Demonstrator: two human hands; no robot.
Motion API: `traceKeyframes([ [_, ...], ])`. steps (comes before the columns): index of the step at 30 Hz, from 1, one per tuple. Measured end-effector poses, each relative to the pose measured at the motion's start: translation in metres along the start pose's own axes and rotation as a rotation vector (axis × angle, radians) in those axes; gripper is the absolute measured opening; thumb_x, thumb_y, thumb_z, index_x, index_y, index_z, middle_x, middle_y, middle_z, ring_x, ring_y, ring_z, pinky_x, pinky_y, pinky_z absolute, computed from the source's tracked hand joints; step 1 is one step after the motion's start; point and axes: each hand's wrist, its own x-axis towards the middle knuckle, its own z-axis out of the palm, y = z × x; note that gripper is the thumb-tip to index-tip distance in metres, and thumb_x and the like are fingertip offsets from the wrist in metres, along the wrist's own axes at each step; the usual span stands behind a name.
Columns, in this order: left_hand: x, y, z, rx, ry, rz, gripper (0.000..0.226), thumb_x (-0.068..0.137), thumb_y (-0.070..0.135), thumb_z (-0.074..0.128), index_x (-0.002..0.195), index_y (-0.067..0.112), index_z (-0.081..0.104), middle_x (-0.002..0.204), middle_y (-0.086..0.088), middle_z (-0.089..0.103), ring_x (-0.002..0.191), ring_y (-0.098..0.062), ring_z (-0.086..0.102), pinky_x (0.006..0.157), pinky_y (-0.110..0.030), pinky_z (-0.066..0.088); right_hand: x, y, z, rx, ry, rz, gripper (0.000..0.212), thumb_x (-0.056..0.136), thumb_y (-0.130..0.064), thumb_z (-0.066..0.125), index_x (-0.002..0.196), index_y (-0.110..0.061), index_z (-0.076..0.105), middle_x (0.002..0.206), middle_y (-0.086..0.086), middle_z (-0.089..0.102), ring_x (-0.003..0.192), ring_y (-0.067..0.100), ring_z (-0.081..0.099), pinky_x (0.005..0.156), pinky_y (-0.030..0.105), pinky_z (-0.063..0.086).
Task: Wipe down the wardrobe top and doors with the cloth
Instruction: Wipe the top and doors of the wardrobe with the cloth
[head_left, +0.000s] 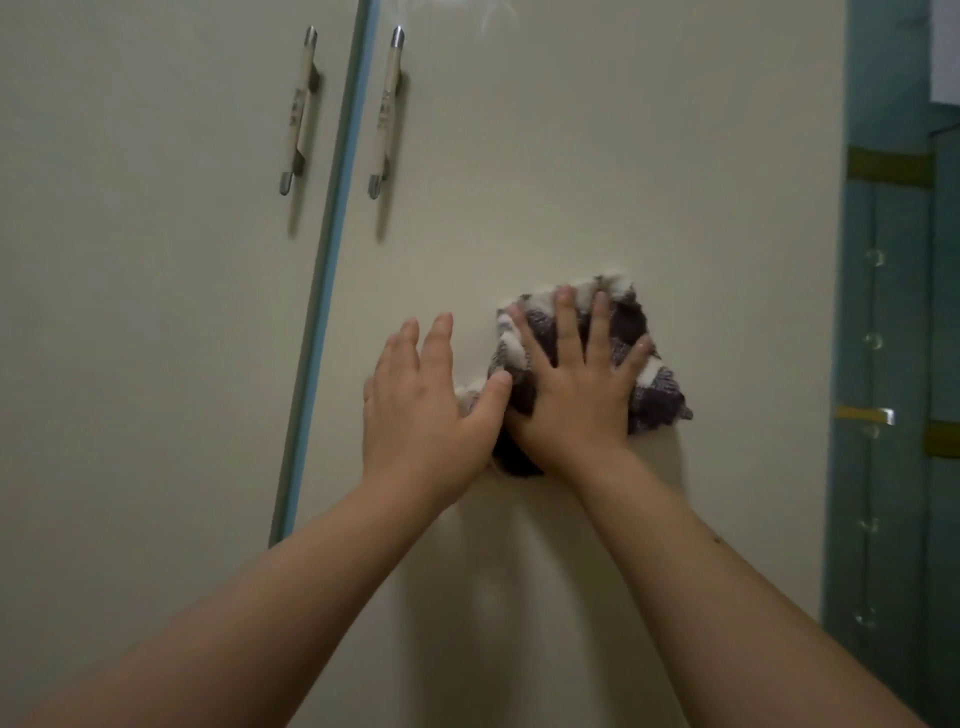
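A purple and white checked cloth (657, 397) lies bunched flat against the cream right wardrobe door (597, 156). My right hand (576, 384) presses on the cloth with its fingers spread and straight. My left hand (426, 400) lies flat on the same door just to the left, fingers straight, its thumb touching the cloth's left edge. The cloth's lower part is hidden behind both hands. The left wardrobe door (130, 312) stands beyond a blue-edged gap.
Two cream bar handles with metal ends, the left handle (298, 111) and the right handle (385, 114), sit on either side of the door gap (332, 223). A teal wall or panel (883, 364) with yellow tape strips borders the wardrobe's right edge.
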Motion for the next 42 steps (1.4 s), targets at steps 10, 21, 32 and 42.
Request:
traceKeyframes([
  [10, 0.106, 0.062, -0.023, -0.016, 0.039, 0.096, 0.070, 0.079, 0.053, 0.035, 0.142, 0.024, 0.029, 0.153, -0.001, 0.020, 0.140, -0.015, 0.012, 0.113, -0.032, 0.012, 0.072, 0.014, -0.010, -0.087, 0.094, -0.149, 0.085, 0.068, -0.063, 0.046, 0.145, -0.036, 0.020, 0.155, 0.002, 0.021, 0.143, 0.030, 0.005, 0.103, 0.067, -0.007],
  [21, 0.209, 0.101, -0.061, -0.073, -0.016, 0.040, 0.056, 0.078, 0.049, 0.041, 0.123, 0.017, 0.054, 0.136, -0.002, 0.042, 0.130, -0.016, 0.032, 0.108, -0.035, 0.028, 0.192, 0.022, -0.045, 0.082, 0.406, -0.189, 0.041, 0.071, -0.020, 0.070, 0.110, -0.020, 0.057, 0.115, 0.005, 0.050, 0.103, 0.029, 0.047, 0.077, 0.040, 0.035],
  [32, 0.276, 0.128, -0.118, -0.426, 0.064, -0.167, 0.034, 0.076, 0.054, 0.043, 0.088, 0.028, 0.060, 0.091, 0.014, 0.059, 0.087, 0.002, 0.054, 0.074, -0.008, 0.037, 0.271, 0.014, -0.118, 0.700, 0.221, 0.463, 0.028, 0.064, -0.011, 0.052, 0.089, -0.014, 0.064, 0.087, 0.005, 0.059, 0.079, 0.023, 0.052, 0.064, 0.024, 0.032],
  [42, 0.253, 0.150, -0.134, -0.657, -0.552, -0.454, 0.041, 0.055, 0.058, 0.068, 0.088, 0.032, 0.070, 0.091, 0.013, 0.070, 0.098, -0.006, 0.060, 0.090, -0.028, 0.044, 0.296, -0.011, -0.155, 1.322, 0.083, 1.064, 0.017, 0.063, -0.025, 0.056, 0.078, -0.025, 0.065, 0.079, -0.006, 0.071, 0.080, 0.022, 0.068, 0.080, 0.050, 0.054],
])
